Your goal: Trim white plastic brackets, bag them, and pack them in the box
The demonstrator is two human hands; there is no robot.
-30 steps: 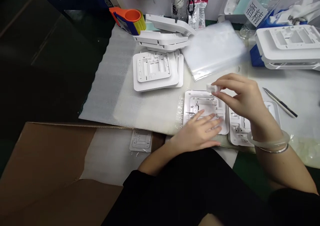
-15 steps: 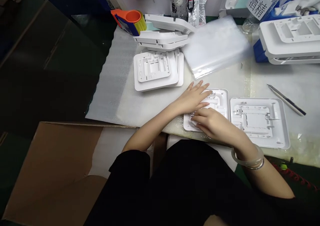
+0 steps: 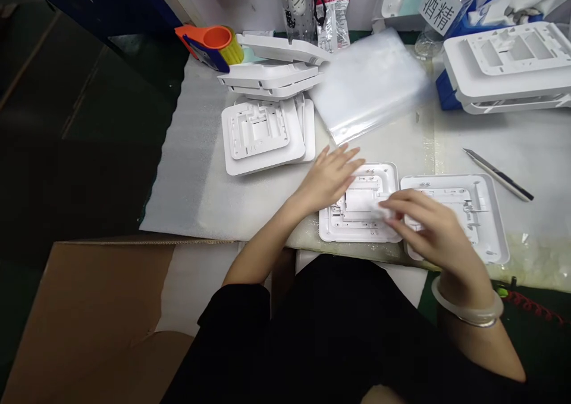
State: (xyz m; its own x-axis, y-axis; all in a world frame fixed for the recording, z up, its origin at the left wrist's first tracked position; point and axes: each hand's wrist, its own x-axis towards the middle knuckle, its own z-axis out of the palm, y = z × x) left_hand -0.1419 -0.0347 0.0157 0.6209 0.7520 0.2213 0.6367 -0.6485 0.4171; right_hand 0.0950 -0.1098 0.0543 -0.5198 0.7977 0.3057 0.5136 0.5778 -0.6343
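Note:
My left hand point(image 3: 328, 178) lies over the upper left edge of a white plastic housing point(image 3: 359, 235), its fingers spread out. This housing lies near the table's front edge with its ribbed inside facing up. My right hand point(image 3: 423, 225) is over the gap between that housing and a second white plastic housing point(image 3: 495, 237) to its right, hiding part of both. Pinched between its thumb and fingers is a small white wad point(image 3: 382, 209), blurred, like a piece of cloth or tissue.
More white housings point(image 3: 263, 136) are stacked at the left back, beside an orange tape dispenser point(image 3: 217, 38). Clear plastic bags point(image 3: 370, 88) lie behind my hands. A utility knife point(image 3: 498, 175), a labelled bottle point(image 3: 439, 11) and a blue bin with housings on top point(image 3: 448, 90) are rightward. A cardboard box point(image 3: 102, 309) stands below.
My right hand has moved right and lifted off the left housing, carrying the white wad and uncovering the housing's middle. My left hand stays at its left edge. The whole view has shifted slightly.

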